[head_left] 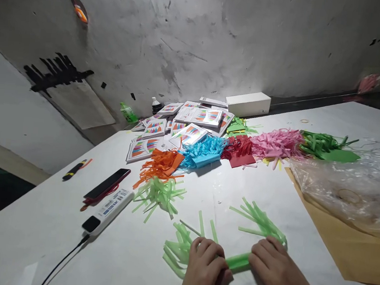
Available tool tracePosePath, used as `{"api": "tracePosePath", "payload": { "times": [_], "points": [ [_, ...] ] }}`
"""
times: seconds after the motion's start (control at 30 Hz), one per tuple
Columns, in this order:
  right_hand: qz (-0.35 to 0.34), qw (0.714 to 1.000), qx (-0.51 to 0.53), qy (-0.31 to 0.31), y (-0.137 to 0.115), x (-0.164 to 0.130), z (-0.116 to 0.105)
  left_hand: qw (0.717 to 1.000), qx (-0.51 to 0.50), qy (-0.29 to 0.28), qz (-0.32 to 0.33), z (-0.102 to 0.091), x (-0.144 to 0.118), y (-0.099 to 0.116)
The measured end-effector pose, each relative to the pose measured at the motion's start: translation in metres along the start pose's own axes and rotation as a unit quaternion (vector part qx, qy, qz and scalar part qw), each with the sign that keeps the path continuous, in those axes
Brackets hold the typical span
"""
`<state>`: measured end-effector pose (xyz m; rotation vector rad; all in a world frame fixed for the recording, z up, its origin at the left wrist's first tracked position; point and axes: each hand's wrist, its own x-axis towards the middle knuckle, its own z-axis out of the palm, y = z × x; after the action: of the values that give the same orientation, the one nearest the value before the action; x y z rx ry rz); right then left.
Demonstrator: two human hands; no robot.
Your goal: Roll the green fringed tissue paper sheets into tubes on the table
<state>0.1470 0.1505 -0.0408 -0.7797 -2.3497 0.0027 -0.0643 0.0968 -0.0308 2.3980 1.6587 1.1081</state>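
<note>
- Green roll (pixel 238 261) lies crosswise on the worktop (pixel 70 247), its long axis left to right.
- Left hand (pixel 204 269) and right hand (pixel 274 265) each press an end, grip closed on it.

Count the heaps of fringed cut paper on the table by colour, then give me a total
Light green fringed paper heaps: 1 loose, plus 1 rolled piece under the left hand and right hand
Orange fringed paper heap: 1
Blue fringed paper heap: 1
Red fringed paper heap: 1
Pink fringed paper heap: 1
Dark green fringed paper heap: 1
Total: 7
</note>
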Motion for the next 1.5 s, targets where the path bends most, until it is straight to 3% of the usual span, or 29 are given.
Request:
{"api": "tracePosePath", "payload": {
  "times": [0.1, 0.27, 0.33, 0.4, 0.5, 0.6, 0.83, 0.9, 1.0, 1.27, 1.33, 1.5],
  "points": [
    [0.049, 0.999, -0.008, -0.016, 0.009, -0.005, -0.006, 0.998, 0.009, -0.023, -0.054, -0.001, -0.002, 0.004],
    [0.126, 0.990, -0.068, -0.009, 0.003, -0.001, 0.001, 0.984, 0.106, -0.027, -0.143, 0.006, 0.001, 0.012],
    [0.147, 0.986, -0.084, -0.002, 0.000, 0.001, 0.002, 0.988, 0.106, -0.011, -0.115, 0.006, 0.004, 0.009],
    [0.142, 0.987, -0.079, 0.014, -0.001, 0.002, 0.002, 0.996, 0.083, 0.008, -0.031, 0.005, 0.005, 0.005],
    [0.061, 0.997, -0.024, 0.030, -0.002, 0.002, 0.003, 0.993, 0.085, 0.008, 0.076, 0.002, 0.008, 0.000],
    [0.001, 1.000, -0.001, 0.026, -0.007, 0.005, 0.010, 0.990, 0.104, -0.002, 0.090, 0.002, 0.013, 0.003],
    [-0.020, 0.999, -0.028, 0.021, -0.017, 0.016, 0.023, 1.000, 0.007, -0.002, 0.025, 0.012, 0.011, -0.001],
    [-0.012, 0.999, -0.028, 0.015, -0.014, 0.013, 0.021, 1.000, -0.015, 0.005, 0.016, 0.013, 0.005, -0.004],
    [0.023, 0.999, -0.029, 0.009, -0.005, 0.006, 0.014, 0.998, -0.031, 0.001, -0.048, 0.013, 0.000, -0.002],
    [0.128, 0.990, -0.063, 0.004, 0.007, 0.001, 0.001, 0.987, 0.078, -0.032, -0.136, 0.015, 0.008, 0.012],
    [0.127, 0.989, -0.069, 0.012, 0.006, 0.003, 0.003, 0.988, 0.097, -0.024, -0.118, 0.017, 0.009, 0.008],
    [0.015, 0.999, -0.044, 0.015, 0.003, 0.005, 0.007, 0.991, 0.127, -0.007, 0.048, 0.022, 0.009, 0.003]
  ]
}}
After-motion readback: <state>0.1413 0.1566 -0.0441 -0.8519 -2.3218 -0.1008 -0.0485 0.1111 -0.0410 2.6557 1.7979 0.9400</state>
